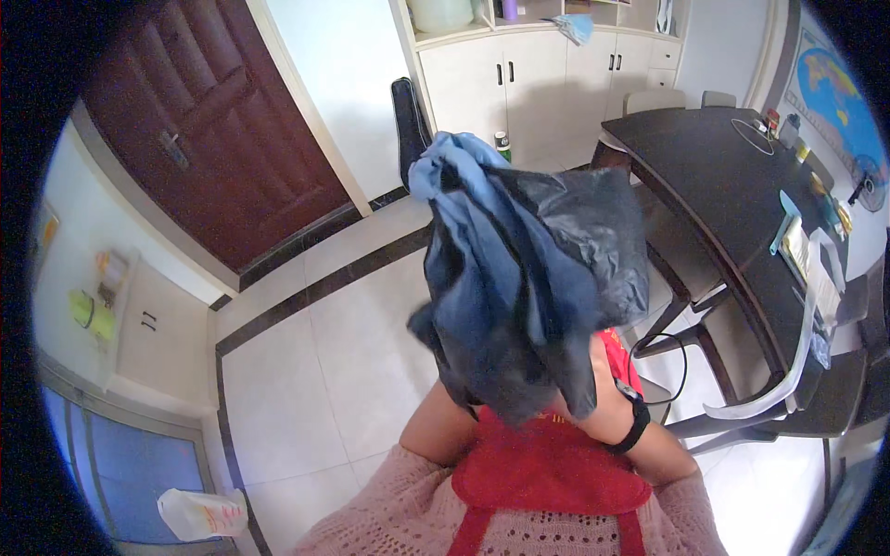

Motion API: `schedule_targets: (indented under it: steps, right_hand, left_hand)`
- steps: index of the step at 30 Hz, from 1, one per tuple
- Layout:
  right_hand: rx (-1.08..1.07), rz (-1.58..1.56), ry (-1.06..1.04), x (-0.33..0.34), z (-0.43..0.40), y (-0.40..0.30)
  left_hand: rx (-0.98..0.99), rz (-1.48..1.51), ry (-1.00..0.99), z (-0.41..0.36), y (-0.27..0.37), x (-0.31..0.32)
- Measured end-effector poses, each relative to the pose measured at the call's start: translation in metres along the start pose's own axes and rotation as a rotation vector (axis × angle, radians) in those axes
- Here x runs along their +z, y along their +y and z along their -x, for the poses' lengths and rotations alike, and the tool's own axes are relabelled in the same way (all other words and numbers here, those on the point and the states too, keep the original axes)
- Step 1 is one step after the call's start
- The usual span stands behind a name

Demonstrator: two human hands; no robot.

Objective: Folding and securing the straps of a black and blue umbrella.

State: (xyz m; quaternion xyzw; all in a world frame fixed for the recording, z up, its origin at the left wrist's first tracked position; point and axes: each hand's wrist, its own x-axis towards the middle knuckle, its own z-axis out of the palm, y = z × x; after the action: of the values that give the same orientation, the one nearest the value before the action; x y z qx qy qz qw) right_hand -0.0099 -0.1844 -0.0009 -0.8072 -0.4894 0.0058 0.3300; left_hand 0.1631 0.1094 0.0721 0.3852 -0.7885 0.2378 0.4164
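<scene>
Dark blue and light blue fabric (487,257), bunched with folds hanging down, is held up in front of my chest. A crumpled black plastic bag (598,236) lies against its right side. Both my forearms reach up behind the fabric, which covers my left hand and my right hand, so neither hand can be made out. A dark band circles one wrist, on the right of the picture. Below the fabric shows a red apron (549,465) over a pink knitted top.
A dark dining table (695,174) with chairs stands at the right, bearing papers, a light blue tool and small containers. Ahead are white cabinets (535,76), a green bottle (503,147) and a black instrument case (410,125). A dark red door (222,125) is at the left.
</scene>
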Motion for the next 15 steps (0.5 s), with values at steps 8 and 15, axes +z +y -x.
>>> schedule_targets:
  steps: [8,15]
  right_hand:
    - [0.393,-1.705,-0.136,-0.016,-0.015,0.027]
    - [0.565,-2.110,-0.024,-0.021,-0.041,0.029]
  left_hand:
    - [-1.183,-0.235,0.927,0.019,0.086,0.211]
    - [-1.090,-0.156,1.359,-0.031,0.033,0.195]
